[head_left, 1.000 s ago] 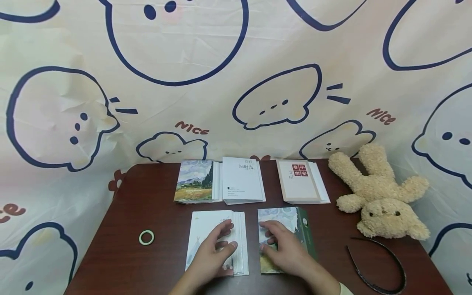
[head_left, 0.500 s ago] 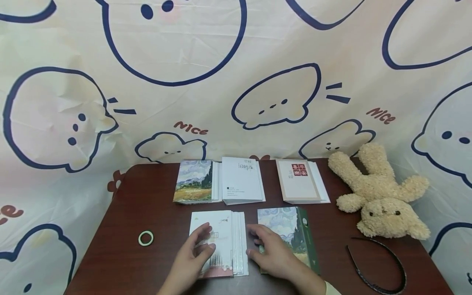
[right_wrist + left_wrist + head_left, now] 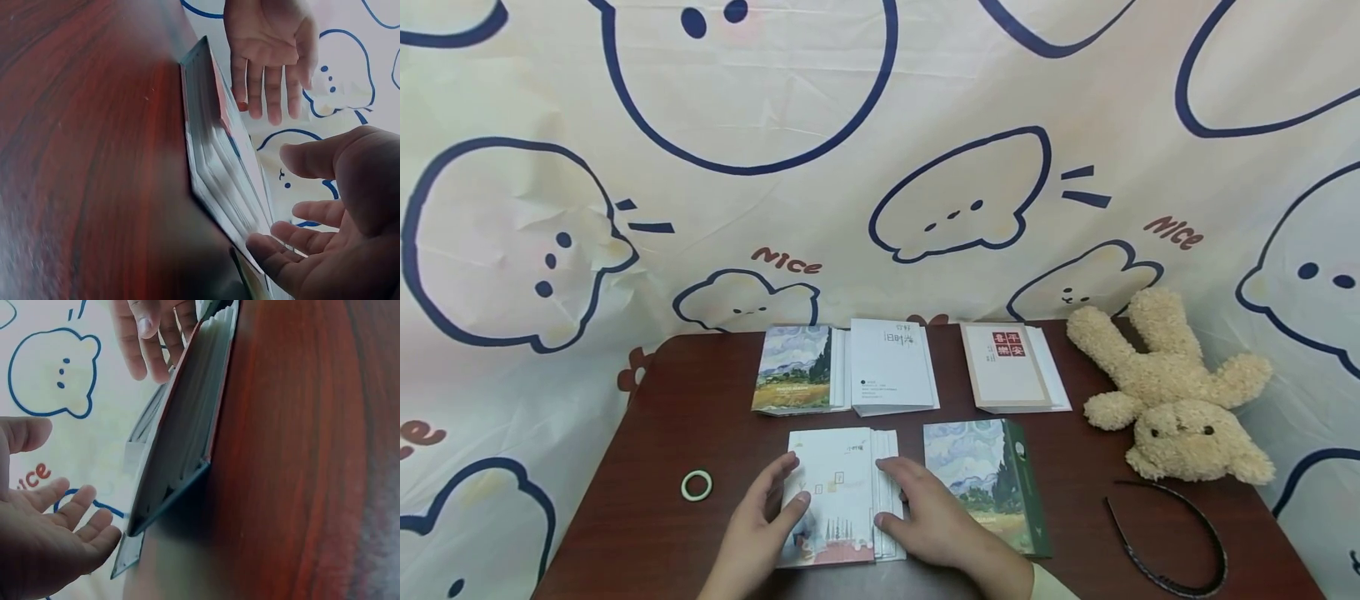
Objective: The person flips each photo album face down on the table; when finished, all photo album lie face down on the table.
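Note:
A thick white photo album (image 3: 838, 508) with a pink lower edge lies near the front of the table, its pages showing at the right side. My left hand (image 3: 758, 518) is at the album's left edge, thumb over the cover, fingers loosely spread and holding nothing. My right hand (image 3: 928, 518) is at the right edge, thumb and index fingertips over the pages; whether they touch is unclear. In the left wrist view the left hand (image 3: 56, 531) has relaxed fingers beside the album (image 3: 181, 412). The right wrist view shows the right hand (image 3: 344, 231) with fingers extended near the pages.
A green landscape-covered album (image 3: 977, 479) lies right of the hands. Behind stand another landscape album (image 3: 795, 367), a white album (image 3: 891, 362) and a beige one (image 3: 1009, 362). A pale green ring (image 3: 696, 472) is left; a teddy bear (image 3: 1176, 392) and black headband (image 3: 1213, 533) are right.
Both hands have moved left. The left hand went from over the white album to its left edge, and the right hand from over the green album to the white album's right edge.

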Tool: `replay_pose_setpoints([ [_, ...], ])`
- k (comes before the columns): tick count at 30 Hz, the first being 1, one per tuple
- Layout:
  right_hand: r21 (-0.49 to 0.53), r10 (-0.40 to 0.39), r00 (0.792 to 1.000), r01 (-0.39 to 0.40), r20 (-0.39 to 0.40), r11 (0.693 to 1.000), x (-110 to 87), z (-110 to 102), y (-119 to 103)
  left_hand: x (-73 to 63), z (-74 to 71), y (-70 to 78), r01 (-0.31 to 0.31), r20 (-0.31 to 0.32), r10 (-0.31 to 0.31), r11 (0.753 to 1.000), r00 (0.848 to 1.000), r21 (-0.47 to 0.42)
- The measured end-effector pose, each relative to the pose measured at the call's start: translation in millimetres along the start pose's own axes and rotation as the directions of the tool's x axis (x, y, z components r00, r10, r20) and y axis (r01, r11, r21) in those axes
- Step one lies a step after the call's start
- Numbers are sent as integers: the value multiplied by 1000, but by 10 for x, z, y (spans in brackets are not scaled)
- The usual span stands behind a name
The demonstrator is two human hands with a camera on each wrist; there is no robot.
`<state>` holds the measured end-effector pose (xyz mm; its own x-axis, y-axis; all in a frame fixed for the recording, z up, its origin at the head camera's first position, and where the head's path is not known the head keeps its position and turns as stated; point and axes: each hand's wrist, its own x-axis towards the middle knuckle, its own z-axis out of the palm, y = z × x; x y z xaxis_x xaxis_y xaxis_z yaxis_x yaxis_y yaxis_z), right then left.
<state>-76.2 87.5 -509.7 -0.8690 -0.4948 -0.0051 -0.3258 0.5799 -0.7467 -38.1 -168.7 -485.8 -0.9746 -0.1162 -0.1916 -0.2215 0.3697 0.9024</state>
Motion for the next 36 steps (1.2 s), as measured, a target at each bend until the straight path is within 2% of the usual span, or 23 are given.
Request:
replay_pose_setpoints([
  [4,-45,-6,999,7,37,999,16,39,-23,-2,-19,-47,37,-5,-37,999,999,27],
  [10,-101,-23,998,29,56,995,12,40,-34,7,-38,-83,55,-8,-55,998,998,33],
  [15,-121,-23,997,32,73,992,17,22,-35,38,-53,-102,77,2,-77,995,997,69],
  [21,-150,-46,995,58,83,987,34,25,-7,64,-51,-129,135,16,-136,988,991,70],
  [27,-163,-38,994,54,103,985,51,35,28,99,-35,-146,171,36,-175,981,984,92],
  [31,-168,-28,993,47,111,985,50,35,36,105,-37,-139,173,45,-176,983,983,67],
  [36,-180,-16,993,36,115,983,52,41,46,79,-48,-119,130,42,-131,991,990,37],
])
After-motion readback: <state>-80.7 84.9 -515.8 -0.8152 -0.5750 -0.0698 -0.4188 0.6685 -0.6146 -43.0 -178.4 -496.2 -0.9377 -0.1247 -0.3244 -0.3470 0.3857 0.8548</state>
